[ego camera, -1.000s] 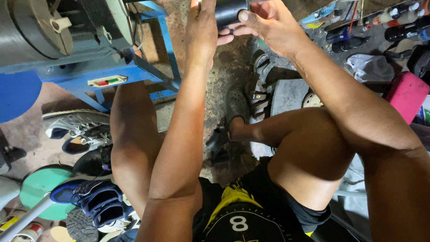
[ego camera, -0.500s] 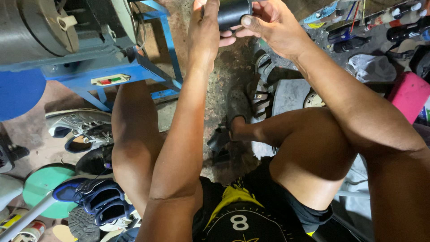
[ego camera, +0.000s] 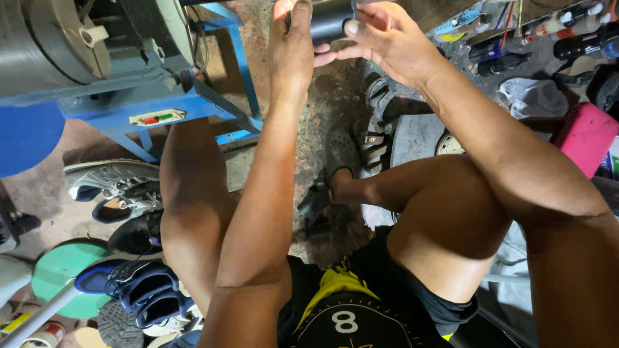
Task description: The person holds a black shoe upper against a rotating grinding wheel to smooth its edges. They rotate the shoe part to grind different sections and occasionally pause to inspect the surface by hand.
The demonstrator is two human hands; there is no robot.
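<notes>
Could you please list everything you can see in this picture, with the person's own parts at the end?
black cylinder: one, black, top centre, held between both hands
machine on blue frame: one, grey body on a blue metal stand, upper left
grey sneakers: a pair, grey and white, on the floor at left
blue sneakers: a pair, dark blue, lower left
green round stool: one, green, lower left
sandals: a few, dark, on the floor at centre
bottles: several, dark, upper right
pink block: one, pink, right edge
left hand: one, gripping the cylinder's left side
right hand: one, fingers on the cylinder's right side
</notes>
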